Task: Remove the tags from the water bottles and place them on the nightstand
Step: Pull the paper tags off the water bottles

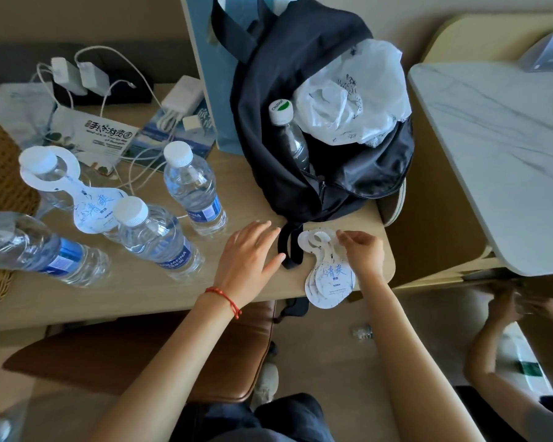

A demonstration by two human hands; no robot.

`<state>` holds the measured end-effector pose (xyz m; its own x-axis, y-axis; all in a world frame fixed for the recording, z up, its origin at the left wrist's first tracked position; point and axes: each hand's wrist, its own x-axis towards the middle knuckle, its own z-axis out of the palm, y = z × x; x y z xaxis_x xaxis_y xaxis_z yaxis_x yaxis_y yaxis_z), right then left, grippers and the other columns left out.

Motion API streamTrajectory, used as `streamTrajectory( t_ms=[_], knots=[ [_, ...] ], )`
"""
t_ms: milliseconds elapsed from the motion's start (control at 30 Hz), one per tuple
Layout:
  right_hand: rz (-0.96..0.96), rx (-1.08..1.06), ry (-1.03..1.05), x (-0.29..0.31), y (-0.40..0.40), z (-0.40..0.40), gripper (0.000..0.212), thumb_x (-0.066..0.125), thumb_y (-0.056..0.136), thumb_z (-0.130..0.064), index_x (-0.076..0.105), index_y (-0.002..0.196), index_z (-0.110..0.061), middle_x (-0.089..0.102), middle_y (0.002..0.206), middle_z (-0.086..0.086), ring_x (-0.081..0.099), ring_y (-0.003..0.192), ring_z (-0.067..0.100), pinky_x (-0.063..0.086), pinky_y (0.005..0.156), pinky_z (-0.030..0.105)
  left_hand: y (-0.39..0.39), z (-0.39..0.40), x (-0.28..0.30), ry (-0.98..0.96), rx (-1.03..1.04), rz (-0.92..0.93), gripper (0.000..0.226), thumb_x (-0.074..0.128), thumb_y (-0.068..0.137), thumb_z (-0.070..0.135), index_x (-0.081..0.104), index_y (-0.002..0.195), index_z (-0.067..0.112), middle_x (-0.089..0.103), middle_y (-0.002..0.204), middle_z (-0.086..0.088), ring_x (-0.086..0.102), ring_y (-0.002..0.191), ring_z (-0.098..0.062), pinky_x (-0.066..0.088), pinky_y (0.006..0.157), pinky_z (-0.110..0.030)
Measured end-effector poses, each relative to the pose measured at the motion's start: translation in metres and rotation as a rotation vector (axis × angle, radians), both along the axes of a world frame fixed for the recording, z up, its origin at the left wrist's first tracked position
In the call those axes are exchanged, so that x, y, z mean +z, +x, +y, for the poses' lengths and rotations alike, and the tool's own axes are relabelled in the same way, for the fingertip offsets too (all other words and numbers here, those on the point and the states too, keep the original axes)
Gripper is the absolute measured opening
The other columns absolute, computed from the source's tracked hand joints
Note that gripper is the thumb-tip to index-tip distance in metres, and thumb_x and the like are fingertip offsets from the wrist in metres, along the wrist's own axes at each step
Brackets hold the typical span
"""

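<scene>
Presently, the right hand point(363, 253) pinches the ring end of a small stack of tags point(329, 275) lying at the near right corner of the table point(141, 291), fingers closed on the card. The left hand point(249, 250) rests flat and open on the table just left of the stack, holding nothing, beside the strap of a dark backpack point(300, 129). One tagged bottle point(50, 180) stands at the far left, well apart from both hands; three untagged bottles point(193, 189) stand or lie nearby.
</scene>
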<state>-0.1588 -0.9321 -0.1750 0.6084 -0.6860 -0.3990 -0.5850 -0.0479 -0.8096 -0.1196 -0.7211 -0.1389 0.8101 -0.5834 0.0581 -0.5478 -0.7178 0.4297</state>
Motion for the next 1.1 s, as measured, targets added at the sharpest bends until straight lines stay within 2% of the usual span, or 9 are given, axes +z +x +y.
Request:
streamTrajectory(
  t_ms=[233,400,500,600,800,967,1100],
  knots=[
    [-0.016,0.055,-0.077,0.011,-0.009,0.006,0.022,0.064,0.085,-0.030,0.069,0.096,-0.011,0.065,0.082,-0.002,0.057,0.071,0.008,0.040,0.059,0.021,-0.002,0.003,0.004,-0.009,0.003,-0.022,0.044,0.054,0.089,0.031,0.050,0.127,0.009,0.050,0.134,-0.012,0.042,0.128,-0.026,0.034,0.105,-0.045],
    [-0.057,0.168,-0.157,0.033,-0.019,0.026,0.019,0.061,0.086,-0.032,0.068,0.095,-0.017,0.067,0.087,-0.005,0.056,0.070,-0.002,0.037,0.052,0.011,-0.008,0.010,0.014,-0.034,0.006,-0.059,0.043,0.056,0.088,0.029,0.051,0.126,0.008,0.052,0.132,-0.013,0.044,0.126,-0.028,0.036,0.104,-0.046],
    [-0.121,0.264,-0.245,0.049,-0.026,0.044,0.019,0.060,0.087,-0.030,0.068,0.098,-0.017,0.068,0.096,-0.004,0.058,0.079,-0.001,0.039,0.060,0.003,-0.013,0.018,0.023,-0.055,0.012,-0.092,0.043,0.057,0.088,0.028,0.053,0.124,0.007,0.054,0.130,-0.014,0.046,0.124,-0.029,0.037,0.103,-0.045],
    [-0.186,0.350,-0.400,0.067,-0.031,0.062,0.026,0.060,0.087,-0.031,0.067,0.106,-0.014,0.066,0.108,0.000,0.060,0.096,0.012,0.040,0.076,0.019,-0.017,0.026,0.036,-0.078,0.014,-0.136,0.042,0.059,0.087,0.027,0.054,0.122,0.005,0.055,0.128,-0.016,0.048,0.122,-0.031,0.039,0.101,-0.046],
    [-0.318,0.457,-0.609,0.111,-0.033,0.089,0.032,0.060,0.088,-0.030,0.063,0.114,-0.012,0.063,0.118,0.002,0.056,0.109,0.019,0.046,0.088,0.033,-0.024,0.046,0.065,-0.138,0.037,-0.223,0.041,0.061,0.086,0.025,0.056,0.119,0.001,0.056,0.126,-0.019,0.050,0.120,-0.034,0.041,0.099,-0.049],
    [-0.399,0.496,-0.659,0.137,-0.031,0.109,0.032,0.060,0.088,-0.030,0.062,0.114,-0.012,0.063,0.118,0.002,0.056,0.110,0.022,0.047,0.090,0.039,-0.029,0.064,0.087,-0.148,0.064,-0.297,0.040,0.059,0.087,0.027,0.056,0.119,0.003,0.056,0.127,-0.018,0.050,0.121,-0.033,0.041,0.099,-0.048],
    [-0.462,0.531,-0.669,0.151,-0.026,0.125,0.032,0.062,0.087,-0.028,0.063,0.113,-0.010,0.064,0.116,0.004,0.057,0.110,0.023,0.045,0.092,0.039,-0.032,0.079,0.103,-0.152,0.097,-0.334,0.046,0.044,0.088,0.036,0.057,0.119,0.004,0.057,0.125,-0.016,0.051,0.119,-0.031,0.041,0.098,-0.045]
  ],
)
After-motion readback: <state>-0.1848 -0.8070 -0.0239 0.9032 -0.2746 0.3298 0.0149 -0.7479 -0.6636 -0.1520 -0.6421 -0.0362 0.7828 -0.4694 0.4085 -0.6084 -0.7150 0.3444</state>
